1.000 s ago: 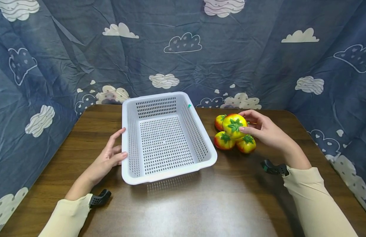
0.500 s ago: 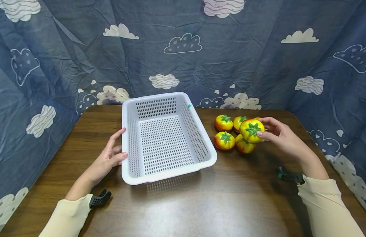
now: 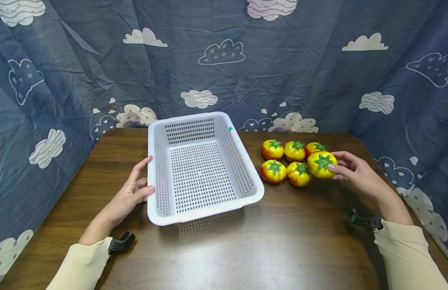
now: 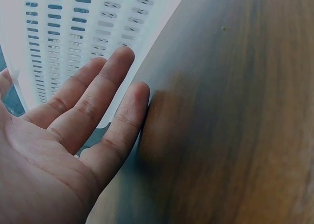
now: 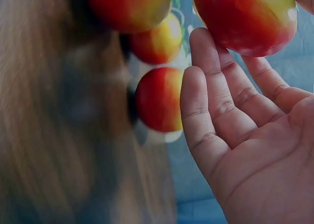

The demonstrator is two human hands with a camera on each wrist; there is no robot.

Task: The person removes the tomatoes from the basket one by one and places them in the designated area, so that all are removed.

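Observation:
At the right of the head view my right hand (image 3: 356, 175) pinches a yellow-red tomato (image 3: 322, 164) with a green star-shaped top, thumb in front and fingers behind. The right wrist view shows that tomato (image 5: 245, 20) between thumb and fingers, higher than the others, with the ring and little fingers extended below it. Several more tomatoes (image 3: 273, 171) sit beside it in two short rows. My left hand (image 3: 127, 195) rests against the left side of a white perforated basket (image 3: 258, 192), thumb and index fingertip at its rim. In the left wrist view its other fingers (image 4: 115, 71) lie fairly straight along the basket wall.
The basket stands on a brown wooden table (image 3: 267, 245), slightly turned, left of the tomatoes. Nothing lies in it. A dark blue cloth (image 3: 224, 80) with white clouds hangs right behind the table and along both sides.
My right hand has moved right and slightly nearer with the held tomato, from above the group to its right end. More of the other tomatoes now shows. The left hand and basket have stayed put.

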